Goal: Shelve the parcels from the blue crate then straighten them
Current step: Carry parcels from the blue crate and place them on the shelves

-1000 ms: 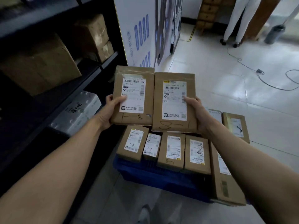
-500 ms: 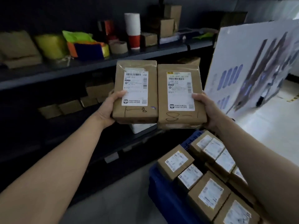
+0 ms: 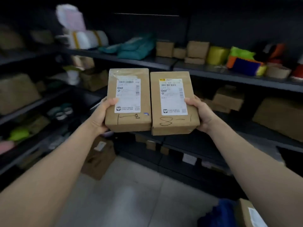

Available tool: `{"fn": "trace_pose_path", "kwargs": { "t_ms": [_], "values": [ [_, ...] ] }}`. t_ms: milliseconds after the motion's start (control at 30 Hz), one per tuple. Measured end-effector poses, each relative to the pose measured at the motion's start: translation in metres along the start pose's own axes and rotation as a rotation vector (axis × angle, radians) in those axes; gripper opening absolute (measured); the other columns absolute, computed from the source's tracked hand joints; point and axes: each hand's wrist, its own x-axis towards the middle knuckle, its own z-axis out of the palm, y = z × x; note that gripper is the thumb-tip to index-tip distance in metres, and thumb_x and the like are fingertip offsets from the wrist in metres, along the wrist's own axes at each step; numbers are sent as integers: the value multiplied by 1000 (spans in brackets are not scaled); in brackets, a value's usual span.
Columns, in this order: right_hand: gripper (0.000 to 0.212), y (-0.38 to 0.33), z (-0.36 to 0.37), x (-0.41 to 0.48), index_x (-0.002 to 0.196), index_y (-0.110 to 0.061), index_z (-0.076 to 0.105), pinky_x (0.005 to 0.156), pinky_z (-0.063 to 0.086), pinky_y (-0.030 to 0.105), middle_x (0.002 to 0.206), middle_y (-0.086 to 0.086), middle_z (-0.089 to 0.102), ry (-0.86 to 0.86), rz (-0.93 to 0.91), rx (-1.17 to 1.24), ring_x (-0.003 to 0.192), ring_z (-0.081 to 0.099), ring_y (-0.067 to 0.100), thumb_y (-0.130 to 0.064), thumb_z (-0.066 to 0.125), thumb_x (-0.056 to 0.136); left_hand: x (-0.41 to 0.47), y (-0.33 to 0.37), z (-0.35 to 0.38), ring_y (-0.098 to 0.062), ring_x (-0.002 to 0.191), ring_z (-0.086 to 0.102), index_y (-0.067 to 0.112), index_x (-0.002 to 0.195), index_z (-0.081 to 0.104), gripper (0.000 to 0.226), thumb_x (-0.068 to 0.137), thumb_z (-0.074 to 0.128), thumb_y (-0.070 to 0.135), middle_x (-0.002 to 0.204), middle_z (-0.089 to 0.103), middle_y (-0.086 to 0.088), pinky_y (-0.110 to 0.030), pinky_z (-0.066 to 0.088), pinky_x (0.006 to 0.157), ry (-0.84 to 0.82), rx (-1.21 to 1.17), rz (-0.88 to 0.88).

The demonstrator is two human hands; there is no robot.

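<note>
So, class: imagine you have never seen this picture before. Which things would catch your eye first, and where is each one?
First, two brown parcels held up side by side at centre: the left parcel, marked 1-8, gripped by the left hand, and the right parcel, marked 8-1, gripped by the right hand. Next, the bright yellow, green and orange bags on the dark shelf at upper right.
</note>
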Motion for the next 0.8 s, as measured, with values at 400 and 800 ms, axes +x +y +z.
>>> {"fn": "trace_pose_path", "kwargs": {
  "t_ms": [400,800],
  "values": [
    [52,123,432,72,134,-22,47,74,58,43,117,11,69,-627,87,-85,100,69,31,-19,65,85,-211,101,-353,-31,105,65,18,138,43,70,74,64,36,121,66,-12,-39,59,71,593,-19,186],
    [77,244,700,48,145,-36,31,70,59,47,125,10,63,-1013,373,-268,101,69,33,-21,71,81,-372,82,-515,-34,112,61,15,137,42,70,76,68,34,124,64,-14,-47,53,88,1124,-238,305]
  ]
}}
